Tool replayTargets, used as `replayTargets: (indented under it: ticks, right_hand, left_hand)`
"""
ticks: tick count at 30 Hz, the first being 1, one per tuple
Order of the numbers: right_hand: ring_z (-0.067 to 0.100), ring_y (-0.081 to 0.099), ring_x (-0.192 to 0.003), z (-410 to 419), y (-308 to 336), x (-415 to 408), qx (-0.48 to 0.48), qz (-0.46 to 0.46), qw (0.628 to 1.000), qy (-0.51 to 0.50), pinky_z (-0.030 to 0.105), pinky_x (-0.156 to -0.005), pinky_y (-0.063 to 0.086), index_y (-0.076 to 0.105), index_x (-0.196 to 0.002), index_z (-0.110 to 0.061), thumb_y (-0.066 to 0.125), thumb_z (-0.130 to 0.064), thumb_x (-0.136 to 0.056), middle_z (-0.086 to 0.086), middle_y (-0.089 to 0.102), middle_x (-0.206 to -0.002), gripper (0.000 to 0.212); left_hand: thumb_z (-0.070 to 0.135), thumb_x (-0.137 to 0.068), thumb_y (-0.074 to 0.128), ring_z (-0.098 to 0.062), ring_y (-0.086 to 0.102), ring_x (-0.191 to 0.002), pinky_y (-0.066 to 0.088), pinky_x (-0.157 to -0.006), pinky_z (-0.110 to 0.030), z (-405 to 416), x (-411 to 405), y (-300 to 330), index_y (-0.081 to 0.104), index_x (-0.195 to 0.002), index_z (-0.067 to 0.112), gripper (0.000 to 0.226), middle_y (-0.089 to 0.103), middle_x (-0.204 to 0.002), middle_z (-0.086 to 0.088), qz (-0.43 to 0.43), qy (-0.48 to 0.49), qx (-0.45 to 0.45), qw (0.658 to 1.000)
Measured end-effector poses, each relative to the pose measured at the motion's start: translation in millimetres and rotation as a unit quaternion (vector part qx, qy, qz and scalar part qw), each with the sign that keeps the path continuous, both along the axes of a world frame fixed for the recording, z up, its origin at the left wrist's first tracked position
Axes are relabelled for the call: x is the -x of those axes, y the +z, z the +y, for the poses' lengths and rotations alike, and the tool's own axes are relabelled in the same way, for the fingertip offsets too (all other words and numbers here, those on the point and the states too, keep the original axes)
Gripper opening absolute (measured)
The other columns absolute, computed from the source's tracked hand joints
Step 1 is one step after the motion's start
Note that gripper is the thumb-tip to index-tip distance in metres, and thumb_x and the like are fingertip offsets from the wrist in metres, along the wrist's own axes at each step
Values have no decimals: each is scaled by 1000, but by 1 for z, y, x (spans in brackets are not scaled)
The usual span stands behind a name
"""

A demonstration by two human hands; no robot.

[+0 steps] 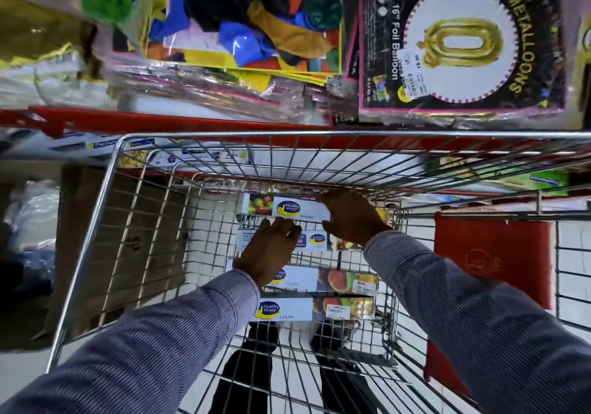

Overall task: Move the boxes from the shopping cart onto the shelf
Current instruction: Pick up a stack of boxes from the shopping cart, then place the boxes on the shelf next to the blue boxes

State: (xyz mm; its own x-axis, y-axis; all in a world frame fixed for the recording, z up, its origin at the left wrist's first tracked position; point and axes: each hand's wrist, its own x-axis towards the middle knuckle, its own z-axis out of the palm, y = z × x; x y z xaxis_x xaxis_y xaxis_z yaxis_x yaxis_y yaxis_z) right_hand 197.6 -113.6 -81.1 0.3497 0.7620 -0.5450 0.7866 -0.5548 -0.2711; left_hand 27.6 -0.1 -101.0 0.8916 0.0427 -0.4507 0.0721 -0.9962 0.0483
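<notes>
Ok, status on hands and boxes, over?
Both hands down in cart: left hand, right hand at farthest box. Grip unclear. Four boxes remaining. Nothing blocking.

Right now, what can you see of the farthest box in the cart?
The farthest box is a long, narrow white carton, apparently cardboard, with a blue-and-yellow oval logo and a fruit photo at its left end. It lies flat against the shopping cart's far wire wall. The right hand covers its right end; the left hand reaches its near edge.
</notes>
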Motion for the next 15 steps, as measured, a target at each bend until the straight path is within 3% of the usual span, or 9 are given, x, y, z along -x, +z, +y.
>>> replayTargets:
  ticks: [3,6,10,13,15]
  right_hand:
    - [33,55,-121,4,-6,3,10,-29,999,36,42,-92,49,43,-143,-16,68,-27,-84,13,59,-131,65]
    - [34,57,-119,9,-8,7,22,-66,996,53,41,-87,51,43,-141,-15,67,-20,-86,13,59,-130,60]
    - [36,59,-113,7,10,7,21,-94,993,68,41,-87,50,54,-129,-10,68,-20,-82,14,63,-123,50]
    - [35,60,-111,-1,55,8,-5,-91,993,70,40,-87,48,57,-123,-11,70,-26,-80,14,64,-120,48]
    - [35,60,-111,-3,96,11,-18,-92,993,75,39,-87,48,59,-119,-12,72,-33,-78,14,64,-119,48]
  left_hand:
    - [13,-53,85,-31,65,-86,52,-69,-39,-4,2,-1,64,-109,5,60,69,-99,-10,2,3,1,1000]
    - [16,-63,81,-32,63,-94,51,-70,-40,-6,4,6,57,-120,3,64,65,-111,-13,16,4,16,1000]
    - [9,-53,84,-36,66,-82,52,-52,-36,-3,12,33,62,-112,0,64,67,-104,-17,23,17,50,998]
    - [12,-69,78,-40,63,-99,55,-66,-40,-1,17,76,55,-124,1,61,61,-121,-19,-7,28,83,996]
    - [19,-67,81,-37,65,-103,59,-68,-42,0,22,113,59,-121,3,61,63,-121,-17,-32,19,90,995]
